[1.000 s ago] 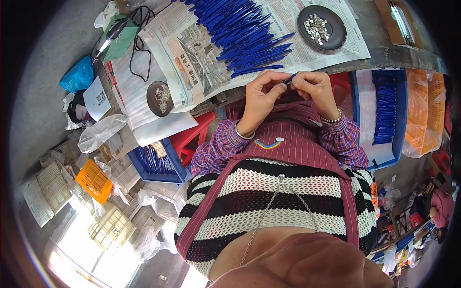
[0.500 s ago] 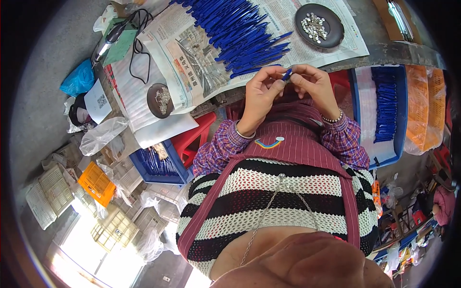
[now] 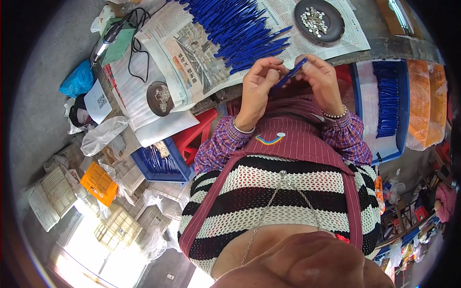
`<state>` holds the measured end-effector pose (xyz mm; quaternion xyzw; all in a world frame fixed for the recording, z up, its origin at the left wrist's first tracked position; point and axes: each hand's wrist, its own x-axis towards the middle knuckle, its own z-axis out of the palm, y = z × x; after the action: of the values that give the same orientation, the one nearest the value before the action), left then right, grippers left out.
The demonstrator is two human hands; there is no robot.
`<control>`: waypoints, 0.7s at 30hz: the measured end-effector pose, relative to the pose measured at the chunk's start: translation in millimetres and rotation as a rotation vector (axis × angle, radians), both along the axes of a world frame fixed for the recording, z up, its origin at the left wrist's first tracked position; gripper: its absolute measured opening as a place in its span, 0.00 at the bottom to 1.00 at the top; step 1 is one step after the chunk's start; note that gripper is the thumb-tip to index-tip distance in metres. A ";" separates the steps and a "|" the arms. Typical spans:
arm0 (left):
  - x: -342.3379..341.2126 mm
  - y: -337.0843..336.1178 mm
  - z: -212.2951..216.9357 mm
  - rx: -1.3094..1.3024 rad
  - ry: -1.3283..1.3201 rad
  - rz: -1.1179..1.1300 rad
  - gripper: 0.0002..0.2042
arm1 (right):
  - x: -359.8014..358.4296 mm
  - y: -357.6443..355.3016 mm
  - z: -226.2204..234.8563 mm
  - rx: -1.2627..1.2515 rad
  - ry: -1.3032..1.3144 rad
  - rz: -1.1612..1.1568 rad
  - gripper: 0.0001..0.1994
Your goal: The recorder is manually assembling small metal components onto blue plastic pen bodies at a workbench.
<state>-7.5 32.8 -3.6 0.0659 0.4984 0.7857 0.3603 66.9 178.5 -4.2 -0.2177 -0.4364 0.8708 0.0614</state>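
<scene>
A slim blue pen-like stick (image 3: 291,75) slants between my hands, just off the table's near edge. The fingers of my right hand (image 3: 321,81) pinch it near its upper end. Beside its lower end my left hand (image 3: 255,91) is curled, thumb against the stick; the other fingers there are partly hidden. Beyond my hands a dense row of similar blue sticks (image 3: 235,31) lies on spread newspaper (image 3: 189,60). To the right of that row, a dark round dish (image 3: 334,30) contains small shiny round pieces (image 3: 314,23).
A smaller brown dish (image 3: 154,102) of clear bits lies left on white sheeting. Farther left are a dark handheld tool (image 3: 113,33) with its cord and a blue bag (image 3: 79,79). Blue trays (image 3: 401,137) (image 3: 180,165) holding blue sticks flank me, with a red stool (image 3: 201,126).
The blue stick has turned so its length now shows, slanting up to the right. My hands have moved slightly apart, the right one a little upward.
</scene>
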 end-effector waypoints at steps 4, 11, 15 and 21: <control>-11.2 -11.0 -2.3 0.123 -0.193 0.022 0.13 | 4.8 19.5 -6.2 -0.270 0.120 -0.132 0.12; -23.2 -18.3 6.6 0.274 -0.348 0.052 0.11 | 34.7 69.8 -30.1 -0.354 0.016 -0.215 0.12; -26.5 -20.0 7.2 0.301 -0.337 0.028 0.11 | 63.4 93.9 -38.9 -0.275 -0.046 -0.269 0.14; -19.9 -12.9 -0.8 0.351 -0.152 -0.027 0.18 | 147.1 134.1 -48.6 -0.072 -0.372 -0.496 0.14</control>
<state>-27.5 20.0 -4.5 0.0748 0.3242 0.8585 0.3903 214.1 312.6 -52.7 -0.4751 -0.3425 0.7896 0.1832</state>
